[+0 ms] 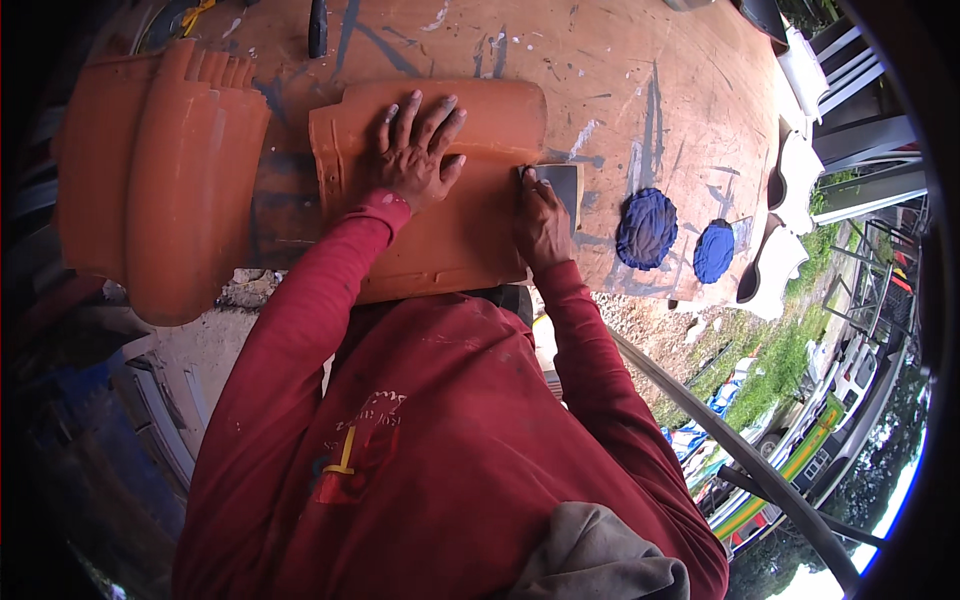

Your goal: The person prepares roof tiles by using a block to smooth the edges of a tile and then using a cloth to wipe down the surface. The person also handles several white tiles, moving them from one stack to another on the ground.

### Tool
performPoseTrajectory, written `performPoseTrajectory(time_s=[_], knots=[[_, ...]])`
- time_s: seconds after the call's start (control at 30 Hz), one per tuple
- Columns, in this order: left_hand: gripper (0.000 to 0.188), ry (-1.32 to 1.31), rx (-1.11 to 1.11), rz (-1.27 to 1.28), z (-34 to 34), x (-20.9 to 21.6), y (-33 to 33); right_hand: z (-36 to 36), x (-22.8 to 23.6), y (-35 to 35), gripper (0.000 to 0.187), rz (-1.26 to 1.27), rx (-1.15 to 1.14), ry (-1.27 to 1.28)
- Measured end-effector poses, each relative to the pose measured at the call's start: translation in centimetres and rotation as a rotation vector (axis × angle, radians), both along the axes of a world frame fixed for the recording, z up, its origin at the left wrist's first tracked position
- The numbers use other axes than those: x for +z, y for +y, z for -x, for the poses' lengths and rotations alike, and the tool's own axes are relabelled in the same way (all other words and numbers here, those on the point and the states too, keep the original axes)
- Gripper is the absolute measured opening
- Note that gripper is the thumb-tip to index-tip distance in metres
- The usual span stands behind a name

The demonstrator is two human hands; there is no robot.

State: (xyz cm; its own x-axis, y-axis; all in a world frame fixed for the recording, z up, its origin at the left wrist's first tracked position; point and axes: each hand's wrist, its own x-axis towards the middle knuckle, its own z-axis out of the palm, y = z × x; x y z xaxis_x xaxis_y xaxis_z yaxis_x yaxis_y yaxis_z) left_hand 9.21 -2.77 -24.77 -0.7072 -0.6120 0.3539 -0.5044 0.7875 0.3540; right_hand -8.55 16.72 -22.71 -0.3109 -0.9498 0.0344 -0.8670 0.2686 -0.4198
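Note:
A terracotta roof tile (450, 240) lies on the paint-marked wooden table in front of my body. My left hand (418, 155) rests on its upper part, fingers spread, holding nothing. At the tile's right edge, my right hand (542, 220) is closed on a dark grey sheet with a tan edge, which looks like sandpaper (566, 186). The sheet sticks out to the right of my fingers, against the tile's side. My right fingertips are partly hidden by the hand itself.
More terracotta tiles (190, 170) are stacked at the left end of the table (610, 70). Two crumpled blue cloths, a larger one (646, 228) and a smaller one (714, 252), lie to the right. A black, handle-like object (318, 28) is at the far side. White curved pieces (797, 180) line the right edge.

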Motion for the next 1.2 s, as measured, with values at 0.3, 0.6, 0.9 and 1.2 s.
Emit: performPoseTrajectory(time_s=[0.3, 0.6, 0.9, 1.2], knots=[[0.073, 0.013, -0.003, -0.008, 0.1, -0.1, -0.1, 0.5, 0.7, -1.0, 0.061, 0.096, 0.039, 0.006], [0.074, -0.002, -0.002, 0.017, 0.0, 0.1, 0.0, 0.2, -0.6, -0.1, 0.058, 0.044, -0.002, 0.027], [0.074, 0.001, 0.017, 0.006, -0.3, -0.1, 0.2, -1.1, 0.4, 1.4, 0.05, 0.016, -0.016, 0.004], [0.073, 0.023, 0.028, -0.008, -0.4, -0.7, 0.1, -1.7, 3.3, 2.3, 0.031, 0.04, 0.144, -0.046]])
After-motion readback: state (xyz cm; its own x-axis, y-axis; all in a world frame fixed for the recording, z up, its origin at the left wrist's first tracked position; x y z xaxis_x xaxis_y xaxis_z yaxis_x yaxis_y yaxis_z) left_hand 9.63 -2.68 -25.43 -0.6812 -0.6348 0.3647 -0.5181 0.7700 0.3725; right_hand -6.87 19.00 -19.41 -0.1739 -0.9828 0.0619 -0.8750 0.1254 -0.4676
